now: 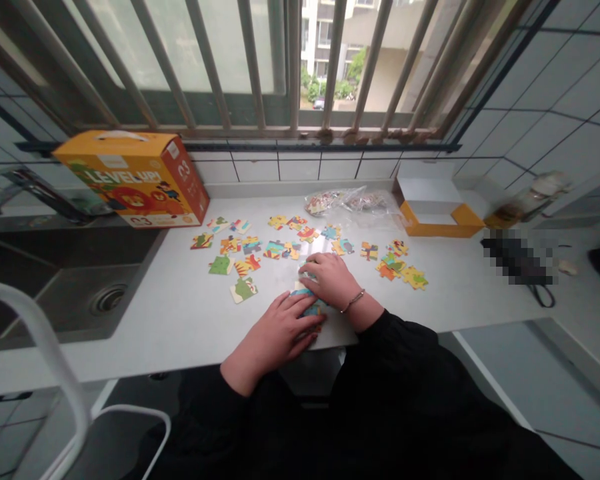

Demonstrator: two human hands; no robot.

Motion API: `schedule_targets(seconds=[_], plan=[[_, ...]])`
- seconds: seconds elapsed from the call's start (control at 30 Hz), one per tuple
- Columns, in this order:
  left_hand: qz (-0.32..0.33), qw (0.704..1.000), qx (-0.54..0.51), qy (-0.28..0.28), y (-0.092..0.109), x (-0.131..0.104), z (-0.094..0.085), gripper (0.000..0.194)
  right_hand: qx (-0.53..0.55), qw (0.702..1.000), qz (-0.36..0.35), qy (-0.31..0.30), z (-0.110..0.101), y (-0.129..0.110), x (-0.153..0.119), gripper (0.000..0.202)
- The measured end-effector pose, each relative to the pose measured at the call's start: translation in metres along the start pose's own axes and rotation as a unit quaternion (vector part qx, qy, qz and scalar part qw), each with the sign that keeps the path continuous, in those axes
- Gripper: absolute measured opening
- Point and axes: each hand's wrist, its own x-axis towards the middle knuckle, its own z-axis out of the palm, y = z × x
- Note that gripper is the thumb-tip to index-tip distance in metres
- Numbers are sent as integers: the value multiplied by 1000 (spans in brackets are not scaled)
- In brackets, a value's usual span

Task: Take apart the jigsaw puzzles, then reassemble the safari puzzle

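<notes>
Both my hands press flat on a small cluster of joined puzzle pieces (311, 308) near the front edge of the white counter (180, 313). My left hand (280, 330) covers the cluster's near side, fingers spread toward the right. My right hand (330, 279), with a bracelet at the wrist, lies on its far side, fingers pointing left. Most of the cluster is hidden under the hands. Several loose colourful puzzle pieces (275, 248) lie scattered beyond the hands, and a green one (243, 289) sits just left of them.
An orange puzzle box (130, 177) stands at the back left beside a sink (70, 293). A clear bag of pieces (353, 200) and an open orange tray (437, 213) sit at the back right. A white chair frame (55, 373) is at my left.
</notes>
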Motion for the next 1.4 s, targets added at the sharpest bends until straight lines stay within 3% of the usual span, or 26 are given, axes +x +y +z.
schedule_targets(seconds=[0.23,0.4,0.6,0.83,1.03,1.2,1.4], plan=[[-20,999,-9,36,-4,-1,5,39,-35,994,88,55,-10,34,-24,15],[-94,992,34,73,-6,3,12,38,-78,979,175,69,-15,43,-29,14],[-128,987,38,93,-6,8,19,41,-79,976,177,103,-15,49,10,22],[-128,987,29,92,-5,5,18,42,-92,962,250,59,-7,84,55,38],[-134,983,12,127,-5,3,16,30,-85,967,234,60,-7,93,53,39],[-107,988,-2,108,-4,1,8,27,-92,972,207,61,-6,87,46,34],[-47,995,-42,76,-2,-2,3,25,-64,995,64,40,-7,74,49,20]])
